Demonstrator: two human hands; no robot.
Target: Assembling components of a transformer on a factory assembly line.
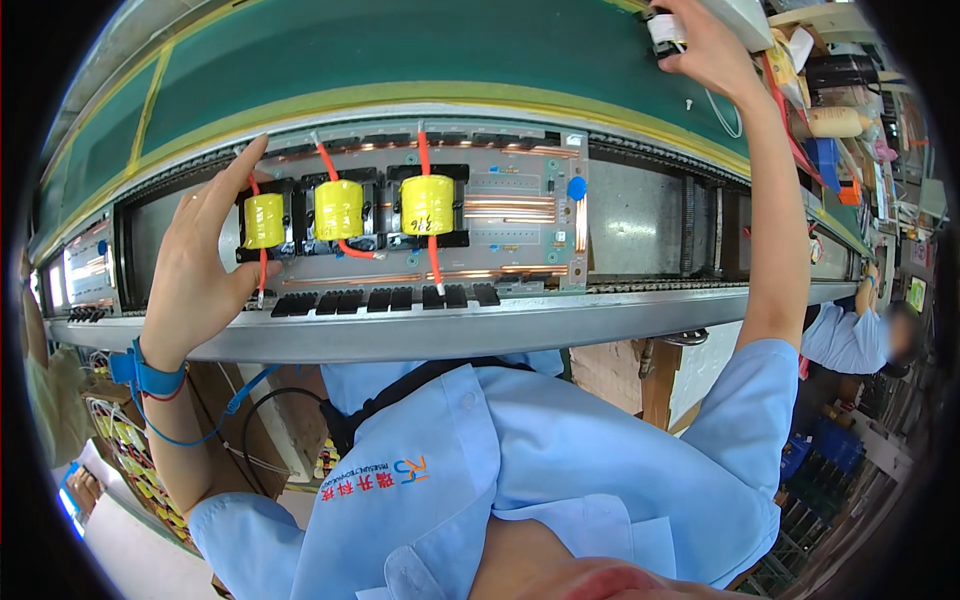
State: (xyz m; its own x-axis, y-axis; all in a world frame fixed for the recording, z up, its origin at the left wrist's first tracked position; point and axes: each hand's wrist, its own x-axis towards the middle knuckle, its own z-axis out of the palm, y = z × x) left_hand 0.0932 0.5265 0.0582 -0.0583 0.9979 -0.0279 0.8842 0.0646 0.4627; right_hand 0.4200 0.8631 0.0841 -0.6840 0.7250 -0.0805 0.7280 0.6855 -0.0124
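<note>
My left hand (pixel 200 255) is spread about the left side of a yellow-wrapped transformer (pixel 264 220), the leftmost of three on a circuit board (pixel 500 190). Its index finger stretches past the upper red lead, and the thumb lies by the lower one; some fingers are hidden. The middle transformer (pixel 339 210) and the right transformer (pixel 427 205) sit in black frames with red leads sticking out. At the far right, my right hand (pixel 710 55) is closed on a small black component with a white middle (pixel 664 32), above the green bench.
The board lies in a metal-railed conveyor (pixel 640 322) with chains along both sides. Beyond runs a green bench top (pixel 400 50) with yellow tape. A thin white cable (pixel 728 118) lies near my right forearm. Cluttered supplies and a co-worker (pixel 850 335) are at the right.
</note>
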